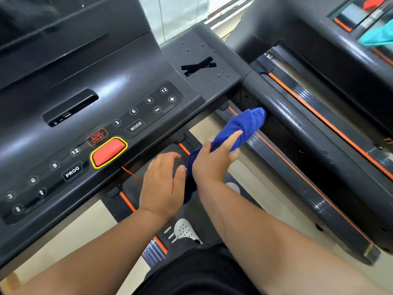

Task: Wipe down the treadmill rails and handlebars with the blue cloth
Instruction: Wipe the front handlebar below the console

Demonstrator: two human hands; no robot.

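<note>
Two bare hands work to the right of the red button [109, 152], a glossy rounded pad ringed in yellow on the treadmill's dark, matte plastic console [70, 67]. The right hand [212, 160], further right of the button, grips the blue cloth [238, 128], a soft, nappy towel bunched into a thick roll. Its fingers are curled round the middle of the roll with one digit lying straight along the top. The cloth's rounded front end meets the inner side of the handlebar [297, 128], up and to the right of the button. This bar is a fat black tube with a wet, speckled sheen. The cloth's loose tail hangs limp below the wrist.

The left hand [163, 184], just below and right of the button, is empty, its fingers gently bent and slightly spread. Its thumb is close beside the hanging tail; I cannot tell whether they touch.

Beneath the handlebar, further right of the button, runs the side rail [319, 209], ribbed shiny black with a thin orange stripe. Water droplets [200, 50] bead on the flat tray well above and right of the button. Below the button, a white perforated shoe [185, 229] stands on the dark belt [204, 222].
</note>
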